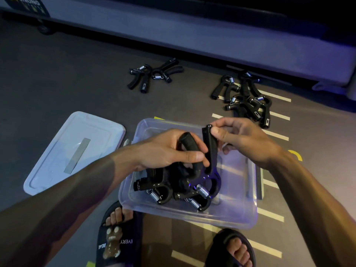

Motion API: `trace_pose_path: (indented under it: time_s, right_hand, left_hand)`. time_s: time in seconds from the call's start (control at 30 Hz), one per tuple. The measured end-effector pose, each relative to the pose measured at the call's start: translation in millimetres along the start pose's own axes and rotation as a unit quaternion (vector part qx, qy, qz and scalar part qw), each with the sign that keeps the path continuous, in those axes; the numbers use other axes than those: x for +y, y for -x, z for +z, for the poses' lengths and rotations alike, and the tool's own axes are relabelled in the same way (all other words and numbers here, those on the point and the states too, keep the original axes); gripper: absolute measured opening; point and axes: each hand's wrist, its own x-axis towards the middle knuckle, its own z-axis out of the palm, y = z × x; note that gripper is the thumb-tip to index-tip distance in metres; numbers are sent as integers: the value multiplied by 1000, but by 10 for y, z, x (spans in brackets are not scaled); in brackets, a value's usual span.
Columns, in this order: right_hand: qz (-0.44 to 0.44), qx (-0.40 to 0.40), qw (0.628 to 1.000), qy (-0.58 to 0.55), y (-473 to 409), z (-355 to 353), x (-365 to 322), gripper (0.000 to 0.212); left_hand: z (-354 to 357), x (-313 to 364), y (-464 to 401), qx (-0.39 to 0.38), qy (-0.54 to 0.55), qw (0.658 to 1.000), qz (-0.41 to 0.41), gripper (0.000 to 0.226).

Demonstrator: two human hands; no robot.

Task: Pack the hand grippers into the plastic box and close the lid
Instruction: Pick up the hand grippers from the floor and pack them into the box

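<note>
A clear plastic box (238, 214) stands open on the dark floor in front of my feet. Several black hand grippers with silver springs (163, 189) lie in its left half. Above them I hold one more black hand gripper (209, 151) with both hands. My left hand (165, 149) grips its curved foam handle. My right hand (242, 137) pinches the top of its straight handle. The box's clear lid (57, 160) lies flat on the floor to the left. Two loose grippers (152, 74) lie farther back, and a pile of several (248, 99) lies at the back right.
My two feet in black slides (117, 237) stand just before the box. Pale painted stripes (275, 135) mark the floor on the right. A long grey platform edge (192, 35) runs across the back.
</note>
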Motion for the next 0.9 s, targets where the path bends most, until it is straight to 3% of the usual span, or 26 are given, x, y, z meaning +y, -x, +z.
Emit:
trace_pose_path:
  time_s: [0.1, 0.17, 0.27, 0.4, 0.57, 0.67, 0.73, 0.83, 0.9]
  right_hand:
    - [24, -29, 999, 29, 47, -61, 27, 37]
    - [46, -42, 996, 57, 52, -38, 81, 23]
    - [63, -52, 992, 99, 51, 67, 212, 8]
    - [60, -39, 990, 124, 34, 165, 358, 8]
    - [49, -6, 983, 176, -1, 230, 405, 9]
    - [78, -11, 979, 187, 25, 222, 379, 22]
    - [103, -40, 971, 210, 67, 232, 373, 31]
    - [145, -103, 930, 321, 151, 294, 376, 31]
    - [205, -142, 916, 313, 206, 362, 423, 30]
  left_hand:
    - [-2, -97, 2, 47, -71, 996, -28, 23]
    - [-9, -137, 5, 67, -138, 987, -36, 22]
    - [-29, -150, 29, 73, -288, 954, -39, 20]
    - [-50, -171, 38, 63, -422, 904, -39, 25]
    - [-51, -246, 35, 74, -477, 874, -53, 28]
    - [-36, -280, 49, 82, -498, 862, -47, 30]
    - [-29, -282, 49, 88, -511, 855, -32, 29]
    - [-34, -268, 45, 88, -519, 850, -13, 27]
    - [-42, -255, 52, 84, -516, 852, -15, 29]
